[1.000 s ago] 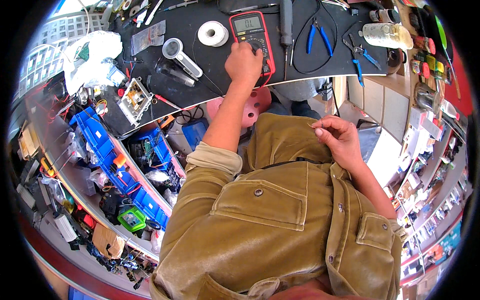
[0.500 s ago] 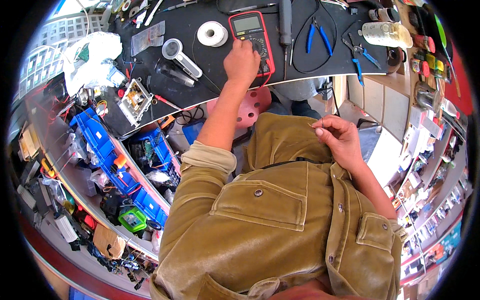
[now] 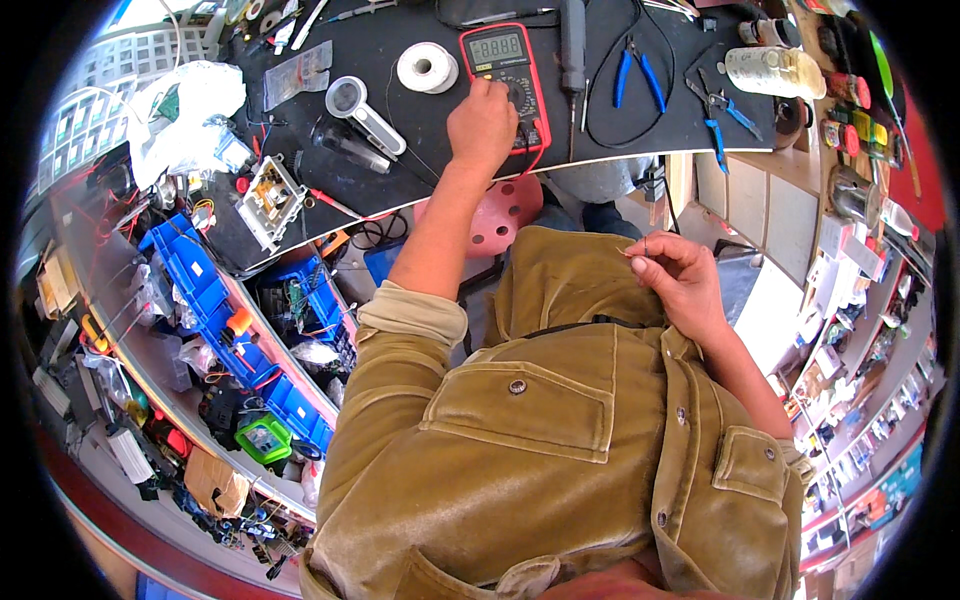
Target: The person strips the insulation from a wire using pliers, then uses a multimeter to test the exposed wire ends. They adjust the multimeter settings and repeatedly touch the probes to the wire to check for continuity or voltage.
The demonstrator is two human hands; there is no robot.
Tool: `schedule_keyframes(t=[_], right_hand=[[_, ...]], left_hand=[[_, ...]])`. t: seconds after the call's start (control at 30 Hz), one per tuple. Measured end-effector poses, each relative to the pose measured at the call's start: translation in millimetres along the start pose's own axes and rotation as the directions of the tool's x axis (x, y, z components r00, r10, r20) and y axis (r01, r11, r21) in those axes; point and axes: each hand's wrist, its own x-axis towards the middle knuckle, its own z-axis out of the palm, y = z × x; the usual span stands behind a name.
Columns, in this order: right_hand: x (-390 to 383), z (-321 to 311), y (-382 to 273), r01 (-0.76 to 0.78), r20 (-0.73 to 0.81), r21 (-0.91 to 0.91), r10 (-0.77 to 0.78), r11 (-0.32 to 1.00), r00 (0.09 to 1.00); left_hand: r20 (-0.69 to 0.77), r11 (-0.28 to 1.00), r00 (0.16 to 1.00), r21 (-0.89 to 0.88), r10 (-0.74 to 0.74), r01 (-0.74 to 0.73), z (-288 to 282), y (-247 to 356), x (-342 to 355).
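Observation:
My left hand (image 3: 482, 125) is at the left side of a red-and-black digital multimeter (image 3: 531, 110) lying on the bench. Its fingers are curled against the meter's face, just below the display, and hide part of the dial and buttons. Dark segments show on the lit display. In front of my body, my right hand (image 3: 684, 280) is raised with thumb and forefinger pinched together. Between these fingertips is a tiny part with a thin wire-like lead (image 3: 645, 243), too small to make out fully. A red-handled probe (image 3: 335, 205) rests near the bench edge.
Left of the meter lie a white wire spool (image 3: 427, 68), a magnifier (image 3: 365, 115) and an opened white device housing (image 3: 270, 203). Blue-handled pliers (image 3: 640, 75), wire strippers (image 3: 722, 115) and a dark screwdriver-like tool (image 3: 572, 60) lie right. Below is a pink stool (image 3: 507, 215).
The multimeter's display, blank before, now shows segments. My left hand stays at the meter with hardly any shift, and my right hand keeps its pinch in the same place.

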Motion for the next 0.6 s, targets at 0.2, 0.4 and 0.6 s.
schedule_keyframes(t=[0.2,0.4,0.6], right_hand=[[0,1,-2,-0.001,0.002,-0.008,0.001,1.0,1.0],[-1,2,-2,0.005,-0.001,0.001,-0.005,1.0,1.0],[-2,2,-3,0.002,0.0,-0.005,-0.002,1.0,1.0]], left_hand=[[0.0,0.999,0.999,-0.001,0.046,-0.046,-1,-6,1],[-0.03,0.988,0.999,-0.154,-0.03,0.025,4,-10,-5],[-0.073,0.969,0.997,-0.245,-0.039,0.02,8,-13,-7]])
